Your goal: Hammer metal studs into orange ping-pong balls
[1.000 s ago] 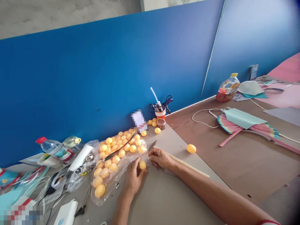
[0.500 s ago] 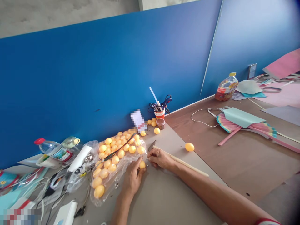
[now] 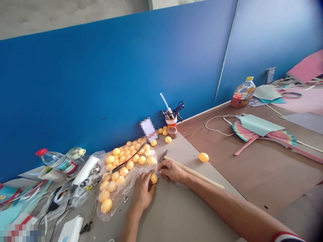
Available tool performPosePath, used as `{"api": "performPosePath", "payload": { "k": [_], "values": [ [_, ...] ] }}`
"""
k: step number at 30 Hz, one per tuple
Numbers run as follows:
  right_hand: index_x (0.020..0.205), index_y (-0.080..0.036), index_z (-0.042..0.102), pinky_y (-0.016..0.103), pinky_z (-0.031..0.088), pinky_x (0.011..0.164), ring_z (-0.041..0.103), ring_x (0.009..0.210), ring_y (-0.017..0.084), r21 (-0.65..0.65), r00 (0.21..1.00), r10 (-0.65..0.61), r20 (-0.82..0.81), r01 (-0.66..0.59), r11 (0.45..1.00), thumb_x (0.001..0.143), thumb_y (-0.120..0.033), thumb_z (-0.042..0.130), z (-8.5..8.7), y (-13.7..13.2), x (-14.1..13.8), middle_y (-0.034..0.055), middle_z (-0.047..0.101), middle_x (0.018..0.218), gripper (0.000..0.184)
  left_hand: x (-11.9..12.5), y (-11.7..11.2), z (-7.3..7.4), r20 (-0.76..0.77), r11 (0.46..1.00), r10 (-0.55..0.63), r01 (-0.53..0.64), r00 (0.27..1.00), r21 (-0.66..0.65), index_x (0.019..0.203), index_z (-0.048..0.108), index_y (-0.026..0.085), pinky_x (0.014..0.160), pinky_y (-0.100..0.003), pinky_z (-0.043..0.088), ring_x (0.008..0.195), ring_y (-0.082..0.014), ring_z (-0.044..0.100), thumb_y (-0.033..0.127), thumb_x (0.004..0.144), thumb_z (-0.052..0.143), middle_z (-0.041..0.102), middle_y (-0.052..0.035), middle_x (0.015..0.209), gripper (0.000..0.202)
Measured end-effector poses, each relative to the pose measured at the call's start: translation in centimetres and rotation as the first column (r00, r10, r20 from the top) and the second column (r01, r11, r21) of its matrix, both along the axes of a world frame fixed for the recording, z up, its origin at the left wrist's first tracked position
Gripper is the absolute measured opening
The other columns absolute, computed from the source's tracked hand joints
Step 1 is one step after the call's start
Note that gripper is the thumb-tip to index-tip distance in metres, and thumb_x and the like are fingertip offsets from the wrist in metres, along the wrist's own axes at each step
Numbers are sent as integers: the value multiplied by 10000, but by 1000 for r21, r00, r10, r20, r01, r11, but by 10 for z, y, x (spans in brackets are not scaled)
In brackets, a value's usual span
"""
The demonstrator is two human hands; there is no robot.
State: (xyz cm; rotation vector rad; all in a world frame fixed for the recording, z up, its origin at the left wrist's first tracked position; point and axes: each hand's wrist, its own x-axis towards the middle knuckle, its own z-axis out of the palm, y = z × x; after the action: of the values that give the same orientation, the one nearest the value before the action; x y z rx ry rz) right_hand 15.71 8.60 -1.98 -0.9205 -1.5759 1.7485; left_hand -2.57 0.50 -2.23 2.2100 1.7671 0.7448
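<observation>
My left hand (image 3: 141,191) is closed around a small orange ball (image 3: 153,178), pressing it on the grey table (image 3: 176,215). My right hand (image 3: 171,170) sits just right of the ball, fingers closed on a knife (image 3: 163,156) whose blade points up and away. A clear plastic bag (image 3: 118,188) holding several orange balls (image 3: 126,161) lies to the left of my hands. A long thin wooden stick (image 3: 199,174) runs under my right wrist.
One loose orange ball (image 3: 203,157) rests on the brown board (image 3: 252,168). A cup of pens and scissors (image 3: 172,119) stands by the blue partition (image 3: 101,84). Water bottles (image 3: 57,159), cables and packets crowd the left. Coloured paper (image 3: 257,126) and a juice bottle (image 3: 242,92) lie at right.
The ball and my left hand's fingers shifted slightly; the view drifted a little. Otherwise both hands stay in place.
</observation>
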Motion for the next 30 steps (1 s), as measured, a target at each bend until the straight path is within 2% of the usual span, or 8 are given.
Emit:
{"api": "performPosePath", "payload": {
  "k": [6, 9, 12, 16, 20, 23, 27, 30],
  "values": [
    [794, -180, 544, 183, 333, 402, 404, 387, 77, -18, 1000, -8, 11, 8, 1000, 698, -127, 521, 0, 0, -1, -91, 481, 432, 112, -4, 3, -11, 97, 997, 43, -49, 994, 62, 1299, 502, 205, 1004, -476, 463, 1171, -273, 544, 184, 810, 516, 581, -127, 1228, 490],
    [791, -182, 544, 181, 329, 401, 404, 381, 74, -24, 1000, -5, 15, 6, 1000, 692, -127, 518, 2, 0, -1, -92, 482, 435, 116, -5, 4, -11, 175, 995, 89, -95, 981, 24, 1363, 406, 200, 908, -438, 521, 1028, -241, 610, 236, 827, 533, 619, -115, 1151, 553],
    [788, -183, 553, 180, 325, 406, 404, 385, 73, -16, 1000, -10, 22, 10, 1000, 702, -140, 530, 4, -1, 1, -90, 483, 436, 98, -5, 4, -6, 184, 994, 113, -111, 976, -20, 1260, 494, 194, 828, -412, 549, 927, -229, 629, 310, 835, 559, 641, -100, 1070, 445],
    [797, -183, 559, 179, 323, 406, 402, 385, 72, -14, 1000, -1, 24, 1, 1000, 718, -148, 541, 3, -1, 1, -92, 479, 434, 88, -5, 5, -2, 134, 998, 55, -54, 989, -12, 1115, 618, 208, 848, -409, 550, 965, -242, 634, 336, 840, 571, 663, -93, 1025, 306],
    [783, -180, 565, 180, 331, 405, 400, 385, 70, 2, 1000, -1, 31, 1, 1000, 728, -140, 552, 2, -1, 0, -84, 477, 446, 69, -7, 7, -7, 117, 996, 53, -61, 992, 64, 1165, 617, 200, 941, -435, 521, 1082, -258, 621, 320, 854, 553, 666, -120, 1144, 340],
    [774, -174, 580, 181, 344, 407, 409, 393, 67, 19, 999, 10, 35, -10, 1000, 737, -130, 556, 4, -3, 0, -73, 486, 478, 62, -8, 6, -12, 111, 996, 55, -62, 992, 64, 1227, 582, 206, 985, -474, 491, 1134, -275, 605, 318, 853, 548, 660, -128, 1200, 391],
    [791, -163, 593, 182, 344, 399, 419, 399, 69, 6, 999, 5, 41, -5, 1000, 741, -114, 543, 8, -5, 0, -65, 500, 506, 87, -7, 3, -12, 186, 994, 97, -105, 978, 36, 1301, 478, 195, 926, -447, 526, 1086, -256, 628, 306, 832, 571, 658, -125, 1181, 490],
    [825, -166, 583, 178, 330, 383, 410, 386, 68, -32, 999, -9, 35, 10, 999, 739, -107, 538, 7, -8, -2, -76, 495, 495, 114, -3, 1, -6, 173, 994, 98, -104, 980, 27, 1167, 554, 202, 873, -430, 544, 1014, -246, 644, 307, 827, 571, 675, -107, 1110, 357]
  ]
}}
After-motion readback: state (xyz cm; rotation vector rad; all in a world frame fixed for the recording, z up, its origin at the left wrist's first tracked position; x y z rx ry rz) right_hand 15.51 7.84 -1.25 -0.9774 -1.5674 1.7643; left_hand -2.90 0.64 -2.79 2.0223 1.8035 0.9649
